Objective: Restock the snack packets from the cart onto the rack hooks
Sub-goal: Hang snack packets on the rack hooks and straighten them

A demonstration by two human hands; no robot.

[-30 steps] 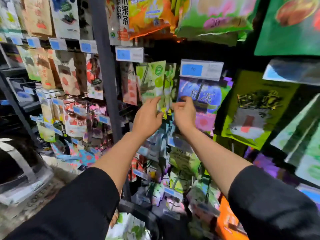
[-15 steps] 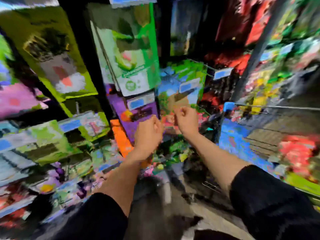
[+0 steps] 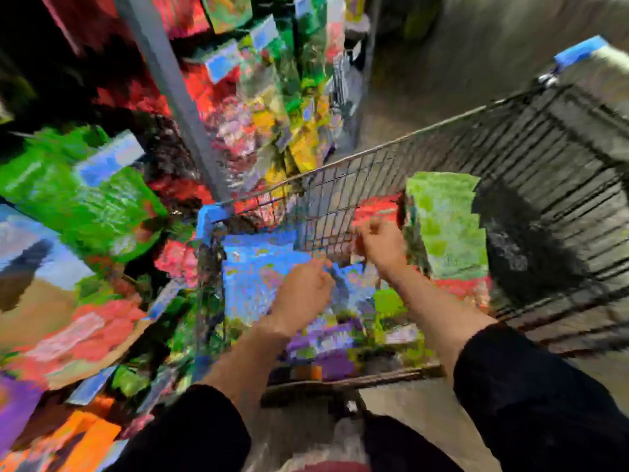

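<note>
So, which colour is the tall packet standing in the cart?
Mostly light green, seen in the head view.

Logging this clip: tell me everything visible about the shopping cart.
The shopping cart is a grey wire-mesh basket with blue corner caps, standing on the floor beside the snack rack. Blurred blue, green, red and purple packets fill its near end. Both hands, left and right, reach in over them.

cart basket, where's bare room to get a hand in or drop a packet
Free: the right half of the cart, between the upright green packet and the wire wall. Crowded: the left end, piled with packets under the left hand and right hand.
</note>
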